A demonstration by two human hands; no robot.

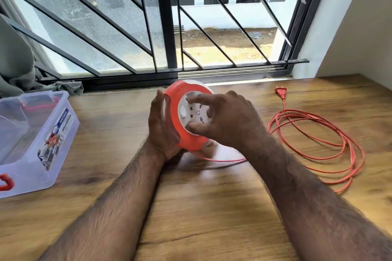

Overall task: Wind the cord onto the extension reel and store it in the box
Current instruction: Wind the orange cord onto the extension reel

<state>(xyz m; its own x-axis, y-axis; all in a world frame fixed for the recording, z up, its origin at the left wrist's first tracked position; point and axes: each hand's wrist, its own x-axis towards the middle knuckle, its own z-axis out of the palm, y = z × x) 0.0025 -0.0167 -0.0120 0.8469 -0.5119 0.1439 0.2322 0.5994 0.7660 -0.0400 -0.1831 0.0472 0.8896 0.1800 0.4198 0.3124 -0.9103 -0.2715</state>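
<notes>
Head view: we look down at our two bare forearms over a wooden worktop (212, 207) set against a barred window (165, 27).
Reel: we see an orange reel (180, 129) with a white socket face, held tilted on edge above the worktop, between the two hands, near the window sill.
Left hand: our left hand (161, 129) cups the reel's left rim and back; its grip is curled round the orange body.
Right hand: our right hand (224, 120) lies over the socket face, fingers spread and bent, fingertips (192, 98) pressing into the white hub; its grip holds the hub.
Cord: an orange cord (331, 146) leaves the underside of the reel, runs right along the worktop and lies in loose loops to the right of our right forearm.
Plug: an orange plug (281, 92) lies flat at the far end of the cord, near the sill, well apart from the reel.
Box: a clear plastic box (31, 144) with red latches sits on the worktop at the far left, well apart from the reel.
Cloth: a grey cloth (19, 65) hangs at the left beside the window.
</notes>
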